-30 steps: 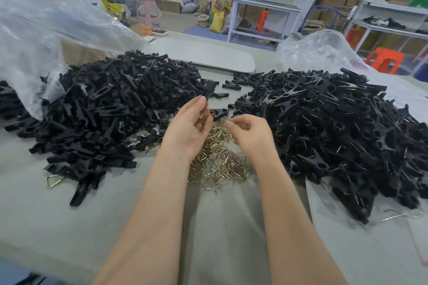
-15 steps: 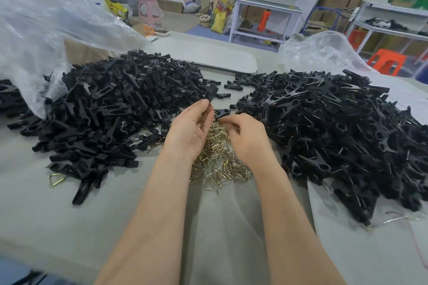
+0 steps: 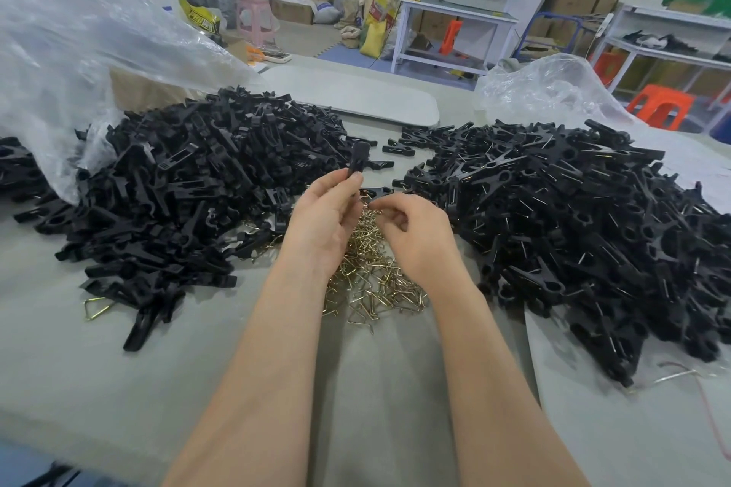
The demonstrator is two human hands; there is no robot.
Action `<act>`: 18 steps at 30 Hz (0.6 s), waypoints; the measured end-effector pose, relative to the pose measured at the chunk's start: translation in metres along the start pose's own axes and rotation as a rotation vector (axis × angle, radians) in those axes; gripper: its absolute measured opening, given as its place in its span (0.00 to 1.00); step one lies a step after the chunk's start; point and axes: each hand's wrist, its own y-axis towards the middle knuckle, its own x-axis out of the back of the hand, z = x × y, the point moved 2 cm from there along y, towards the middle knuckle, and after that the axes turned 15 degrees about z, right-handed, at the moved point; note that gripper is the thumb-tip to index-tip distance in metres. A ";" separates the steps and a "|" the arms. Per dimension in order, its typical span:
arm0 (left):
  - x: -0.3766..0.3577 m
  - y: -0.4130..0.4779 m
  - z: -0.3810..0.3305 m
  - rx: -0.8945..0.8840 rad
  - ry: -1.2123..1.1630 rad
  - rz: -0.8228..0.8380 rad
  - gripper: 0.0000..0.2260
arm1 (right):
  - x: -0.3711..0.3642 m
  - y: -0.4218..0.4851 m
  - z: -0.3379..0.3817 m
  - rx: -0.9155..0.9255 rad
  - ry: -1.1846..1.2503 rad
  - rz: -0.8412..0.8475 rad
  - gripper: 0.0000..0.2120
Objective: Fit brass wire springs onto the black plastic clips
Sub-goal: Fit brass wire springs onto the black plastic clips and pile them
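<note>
A clip (image 3: 359, 160) is held upright above the table (image 3: 99, 368) by the left hand (image 3: 322, 225). Its lower end is pinched tight in the fingertips. The right hand (image 3: 421, 237) is kept just beside it, over the heap of springs (image 3: 372, 281). Its fingers are curled and the tips are pressed together, but it cannot be told if a spring is pinched there. The left pile (image 3: 190, 190) of clips is partly covered by a clear bag (image 3: 79, 51). In the right pile (image 3: 585, 233), bits of wire are seen.
</note>
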 end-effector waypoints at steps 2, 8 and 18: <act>-0.001 -0.001 0.000 -0.042 0.142 -0.011 0.08 | 0.001 0.001 -0.001 -0.038 0.034 -0.027 0.11; -0.008 -0.002 0.004 -0.212 1.066 -0.015 0.10 | 0.023 -0.003 -0.012 -0.139 0.535 -0.290 0.03; -0.010 -0.002 0.012 -0.351 1.311 0.179 0.14 | 0.032 -0.005 -0.021 -0.186 0.594 -0.247 0.05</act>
